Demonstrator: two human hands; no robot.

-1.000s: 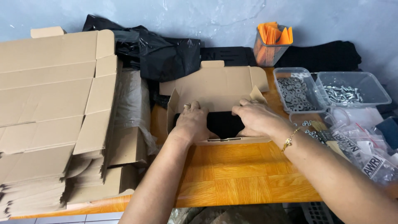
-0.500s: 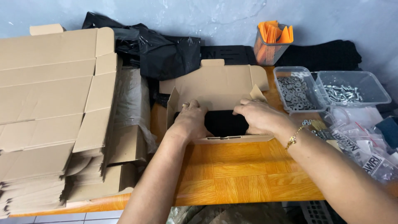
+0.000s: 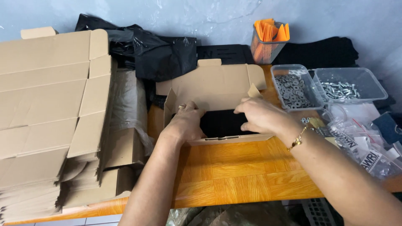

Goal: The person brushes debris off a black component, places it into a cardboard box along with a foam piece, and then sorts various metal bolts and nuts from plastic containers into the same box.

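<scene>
Since 1 s ago both hands have slid a bit lower into the box and the black item sits deeper; the camera has barely shifted. Left hand [image 3: 184, 123] is curled over the item's left end, fingers down inside the open cardboard box [image 3: 213, 90], w/ a ring showing. Right hand [image 3: 261, 116] is pressed on the right end, fingers bent over the edge, gold bracelet [image 3: 298, 140] at the wrist. Hands are apart, each clamped on one end of the black folded item [image 3: 222, 123], which lies in the box's tray on the orange wooden table [image 3: 238, 171].

To do this well, I'd say: push both ends down evenly so the item lies flat, keep corners inside the walls, and keep fingers clear of the side flaps & the lid standing behind. Flat box blanks [image 3: 46, 104] are stacked at left; tubs of washers [image 3: 293, 88] & screws [image 3: 341, 90] at right, well apart from the work.
</scene>
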